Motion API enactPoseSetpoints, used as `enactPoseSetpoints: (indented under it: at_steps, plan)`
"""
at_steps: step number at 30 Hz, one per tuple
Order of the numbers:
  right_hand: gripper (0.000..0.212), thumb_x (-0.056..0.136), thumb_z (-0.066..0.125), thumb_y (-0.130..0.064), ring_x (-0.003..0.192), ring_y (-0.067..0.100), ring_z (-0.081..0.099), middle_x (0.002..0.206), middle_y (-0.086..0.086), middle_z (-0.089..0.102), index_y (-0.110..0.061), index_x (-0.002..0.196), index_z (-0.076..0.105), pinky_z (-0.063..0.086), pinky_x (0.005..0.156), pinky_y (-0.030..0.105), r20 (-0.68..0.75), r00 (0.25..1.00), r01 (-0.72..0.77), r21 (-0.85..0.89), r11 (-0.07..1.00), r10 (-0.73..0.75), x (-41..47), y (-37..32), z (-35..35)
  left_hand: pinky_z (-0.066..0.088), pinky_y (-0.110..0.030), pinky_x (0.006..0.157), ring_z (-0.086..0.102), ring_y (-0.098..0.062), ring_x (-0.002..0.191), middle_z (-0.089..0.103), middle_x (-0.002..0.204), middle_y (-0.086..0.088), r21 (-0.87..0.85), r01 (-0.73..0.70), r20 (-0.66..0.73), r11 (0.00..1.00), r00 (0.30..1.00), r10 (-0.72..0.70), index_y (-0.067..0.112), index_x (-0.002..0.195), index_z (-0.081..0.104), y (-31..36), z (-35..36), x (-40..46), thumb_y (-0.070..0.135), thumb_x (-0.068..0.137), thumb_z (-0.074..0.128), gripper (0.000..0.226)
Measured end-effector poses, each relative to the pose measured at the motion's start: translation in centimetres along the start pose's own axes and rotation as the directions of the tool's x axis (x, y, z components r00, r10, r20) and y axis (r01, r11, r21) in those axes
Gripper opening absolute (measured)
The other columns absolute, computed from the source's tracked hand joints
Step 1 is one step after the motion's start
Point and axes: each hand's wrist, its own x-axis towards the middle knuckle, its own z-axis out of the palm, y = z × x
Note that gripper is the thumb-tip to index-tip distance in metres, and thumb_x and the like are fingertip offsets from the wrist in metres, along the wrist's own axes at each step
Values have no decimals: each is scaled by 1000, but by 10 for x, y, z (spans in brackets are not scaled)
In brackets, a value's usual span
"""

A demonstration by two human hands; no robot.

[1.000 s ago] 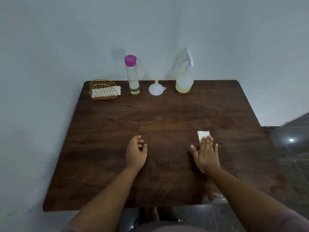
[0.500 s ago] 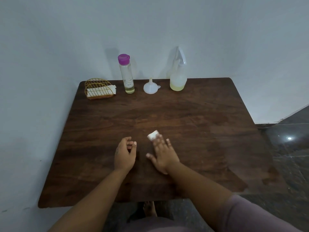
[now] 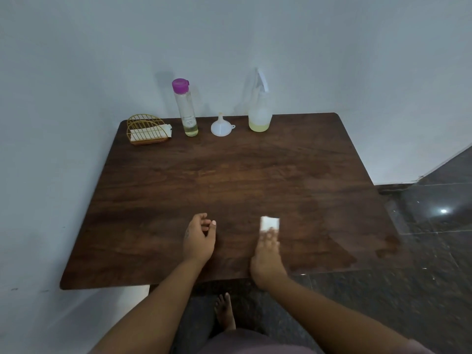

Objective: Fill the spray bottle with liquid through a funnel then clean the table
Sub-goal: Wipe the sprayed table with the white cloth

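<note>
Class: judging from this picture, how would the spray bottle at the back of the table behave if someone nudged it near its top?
The spray bottle would probably tip rather than slide: it is tall with a narrow neck. It looks light, since liquid fills only its bottom part. That low liquid may steady it a little.

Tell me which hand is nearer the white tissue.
Right. The right hand presses its fingers flat on the tissue; the left hand rests on the table beside it, apart.
</note>
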Motion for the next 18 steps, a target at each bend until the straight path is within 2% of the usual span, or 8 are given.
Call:
enactPoseSetpoints:
  at_steps: [1, 3, 6, 8, 11, 14, 16, 18]
  plan:
    - [62, 92, 14, -15, 145, 45, -3, 155, 33, -2, 13, 146, 4, 3, 120, 46, 37, 990, 140, -75, 987, -137, -4, -9, 4, 51, -36, 89, 62, -15, 94, 64, 98, 5, -4, -4, -6, 1000, 1000, 4, 14, 121, 57, 1, 1, -4, 27, 93, 60, 31]
    - [56, 98, 24, -10, 147, 40, -1, 158, 26, 1, 9, 148, 8, 4, 121, 45, 123, 918, 395, -194, 898, -377, -8, -23, 3, 51, -35, 89, 62, -15, 94, 65, 97, 4, -9, -9, -16, 1000, 1000, 9, 15, 120, 57, 0, 0, -11, 26, 93, 61, 30]
    - [50, 98, 37, -5, 143, 34, 22, 157, 18, 21, 2, 147, 27, 34, 112, 43, 213, 803, 596, -258, 760, -557, 1, -16, -4, 49, -31, 88, 62, -14, 93, 65, 97, 5, -8, -6, -32, 1000, 999, 6, 14, 120, 57, -4, -4, -21, 24, 92, 62, 31]
    - [41, 97, 40, -11, 122, 36, 45, 141, 19, 41, -3, 137, 45, 47, 98, 45, 150, 847, 530, -278, 801, -509, 22, 5, -24, 50, -33, 89, 62, -13, 92, 64, 97, 6, 8, -4, -35, 1000, 999, 4, 15, 121, 56, -6, -7, -25, 24, 92, 62, 31]
    - [31, 95, 49, -19, 110, 32, 57, 123, 16, 57, -5, 121, 60, 49, 94, 37, -92, 968, 209, -217, 953, -233, 56, 45, -60, 51, -36, 89, 61, -14, 93, 63, 100, 6, 26, 14, -31, 1000, 999, -13, 16, 122, 55, -8, -14, -29, 26, 92, 62, 33]
    - [38, 94, 56, -20, 111, 35, 54, 124, 19, 53, -1, 126, 50, 46, 89, 40, -234, 970, -69, -31, 997, 60, 62, 78, -74, 50, -35, 88, 61, -14, 94, 63, 105, 2, 41, 37, -36, 998, 999, -36, 14, 123, 55, -11, -20, -35, 27, 92, 62, 34]
    - [39, 96, 50, -16, 116, 34, 48, 130, 19, 46, 0, 131, 44, 42, 94, 41, -237, 969, -87, -46, 995, 74, 56, 77, -66, 49, -32, 87, 61, -15, 95, 62, 105, 2, 48, 36, -41, 998, 999, -35, 14, 122, 55, -12, -22, -38, 26, 92, 63, 33]
    - [32, 99, 43, -16, 118, 32, 48, 131, 18, 47, -1, 127, 49, 41, 97, 37, -196, 980, 24, -117, 993, -47, 45, 55, -52, 46, -28, 85, 61, -14, 96, 62, 105, 3, 46, 33, -42, 998, 999, -31, 15, 120, 56, -12, -22, -41, 25, 91, 64, 32]
